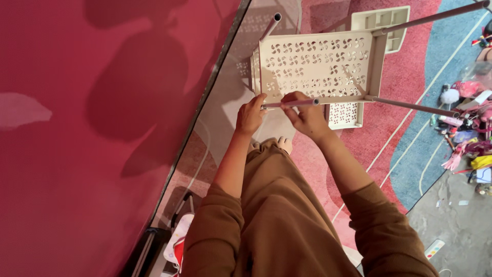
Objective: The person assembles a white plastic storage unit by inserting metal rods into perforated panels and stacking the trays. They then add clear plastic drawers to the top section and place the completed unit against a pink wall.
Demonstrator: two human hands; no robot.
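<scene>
Grey tube [289,103] in 2 hands: left hand [250,115], right hand [306,117].

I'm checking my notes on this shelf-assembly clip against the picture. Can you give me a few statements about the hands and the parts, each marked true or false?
1. Both hands grip one thin metal tube. True: the left hand and right hand hold the metal tube lying across the near edge of the perforated shelf panel.
2. The shelf panel is solid, without holes. False: it is pierced all over with small pinwheel-shaped cutouts.
3. Another metal tube sticks out from the panel's right corner. True.
4. The person wears a blue sleeve. False: the sleeves are brown.
5. The floor at far right is bare. False: a clutter of toys lies there.
</scene>
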